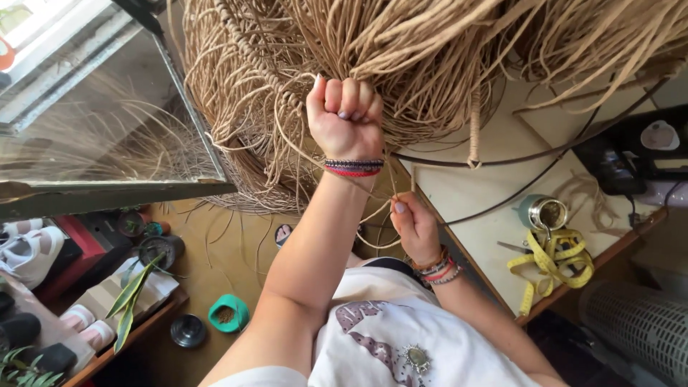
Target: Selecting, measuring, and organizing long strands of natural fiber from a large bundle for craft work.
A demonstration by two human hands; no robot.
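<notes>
Left hand (345, 115) fisted on tan cords (401, 64) at upper centre; right hand (413, 228) below — pinching one strand (373, 215) — beside the desk (487, 186).

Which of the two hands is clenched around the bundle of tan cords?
The left hand, raised highest in view, is fisted around the tan cords. The right hand sits lower near the torso, pinching only a few loose strands.

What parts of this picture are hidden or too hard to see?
- Head view: left hand is a closed fist; its fingers hide the cords it grips.
- Right hand: fingertips hidden behind the hand itself.
- The woven cord piece is cut off by the top edge.
- Jar contents: too small.
</notes>
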